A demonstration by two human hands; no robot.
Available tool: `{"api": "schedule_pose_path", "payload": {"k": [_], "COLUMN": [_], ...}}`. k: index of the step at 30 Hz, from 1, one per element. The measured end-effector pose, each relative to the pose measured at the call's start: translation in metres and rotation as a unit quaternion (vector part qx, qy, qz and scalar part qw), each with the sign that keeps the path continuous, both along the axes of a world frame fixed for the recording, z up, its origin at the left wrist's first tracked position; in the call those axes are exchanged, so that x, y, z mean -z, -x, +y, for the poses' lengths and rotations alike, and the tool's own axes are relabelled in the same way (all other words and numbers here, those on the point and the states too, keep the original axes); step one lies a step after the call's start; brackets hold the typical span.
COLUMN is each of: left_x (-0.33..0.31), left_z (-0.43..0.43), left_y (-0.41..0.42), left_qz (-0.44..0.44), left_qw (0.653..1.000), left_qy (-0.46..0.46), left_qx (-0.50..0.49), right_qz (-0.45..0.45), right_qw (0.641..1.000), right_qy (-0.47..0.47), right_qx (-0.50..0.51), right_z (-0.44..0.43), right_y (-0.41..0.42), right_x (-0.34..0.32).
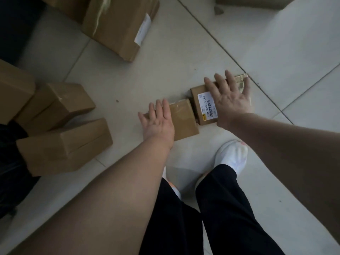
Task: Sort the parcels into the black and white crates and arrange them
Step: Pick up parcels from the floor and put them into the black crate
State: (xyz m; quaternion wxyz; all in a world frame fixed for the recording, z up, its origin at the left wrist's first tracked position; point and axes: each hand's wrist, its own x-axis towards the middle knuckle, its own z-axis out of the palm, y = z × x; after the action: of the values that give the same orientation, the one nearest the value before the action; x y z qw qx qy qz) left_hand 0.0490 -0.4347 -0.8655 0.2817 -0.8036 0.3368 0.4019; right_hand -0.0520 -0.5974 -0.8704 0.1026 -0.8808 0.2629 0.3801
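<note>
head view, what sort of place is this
Probably a parcel sorting or storage room: pale tiled floor, taped cardboard parcels lying loose on it, and a barcode shipping label on the parcel under the right hand.

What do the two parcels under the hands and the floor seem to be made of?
Left parcel: matte brown cardboard, glossy clear tape. Right parcel: same cardboard, white paper label. Floor: pale tiles, likely ceramic, with dark joints.

The picture's top edge crops the big box (117, 24); the label (207, 105) print looks mostly illegible.
</note>
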Motion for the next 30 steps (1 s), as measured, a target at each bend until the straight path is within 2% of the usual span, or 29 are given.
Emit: {"api": "schedule_pose_path", "payload": {"k": [3, 6, 9, 11, 13, 14, 16, 18, 19, 21, 26, 30], "left_x": [-0.005, -0.032, -0.076, -0.113, -0.151, -0.172, -0.214, -0.255, -0.275, -0.315, -0.434, -0.533], "left_z": [0.005, 0.015, 0.027, 0.029, 0.026, 0.023, 0.015, 0.008, 0.006, 0.004, 0.007, 0.018], "left_y": [0.000, -0.005, -0.015, -0.026, -0.042, -0.051, -0.071, -0.092, -0.103, -0.124, -0.159, -0.177], "left_qz": [-0.026, -0.044, -0.055, -0.058, -0.061, -0.063, -0.070, -0.064, -0.056, -0.026, 0.101, 0.200], "left_qw": [0.999, 0.995, 0.985, 0.969, 0.943, 0.929, 0.898, 0.860, 0.841, 0.801, 0.709, 0.645], "left_qy": [0.033, 0.088, 0.125, 0.124, 0.115, 0.108, 0.107, 0.126, 0.138, 0.170, 0.272, 0.333], "left_qx": [0.015, -0.032, -0.110, -0.207, -0.307, -0.349, -0.421, -0.490, -0.521, -0.574, -0.643, -0.658], "right_qz": [-0.012, -0.039, -0.084, -0.090, -0.078, -0.077, -0.077, -0.046, -0.032, -0.038, -0.145, -0.230], "right_qw": [0.999, 0.985, 0.946, 0.920, 0.864, 0.815, 0.693, 0.608, 0.583, 0.558, 0.507, 0.426], "right_qy": [0.001, -0.041, -0.077, -0.090, -0.134, -0.173, -0.278, -0.379, -0.415, -0.462, -0.532, -0.573], "right_qx": [0.031, 0.166, 0.303, 0.370, 0.478, 0.547, 0.661, 0.696, 0.698, 0.688, 0.663, 0.662], "right_z": [0.000, 0.001, 0.008, 0.016, 0.023, 0.025, 0.025, 0.020, 0.016, 0.009, -0.007, -0.012], "right_y": [0.001, 0.010, 0.019, 0.019, 0.010, 0.003, -0.011, -0.027, -0.034, -0.046, -0.075, -0.091], "right_x": [-0.004, -0.026, -0.063, -0.092, -0.123, -0.141, -0.179, -0.223, -0.246, -0.290, -0.404, -0.495]}}
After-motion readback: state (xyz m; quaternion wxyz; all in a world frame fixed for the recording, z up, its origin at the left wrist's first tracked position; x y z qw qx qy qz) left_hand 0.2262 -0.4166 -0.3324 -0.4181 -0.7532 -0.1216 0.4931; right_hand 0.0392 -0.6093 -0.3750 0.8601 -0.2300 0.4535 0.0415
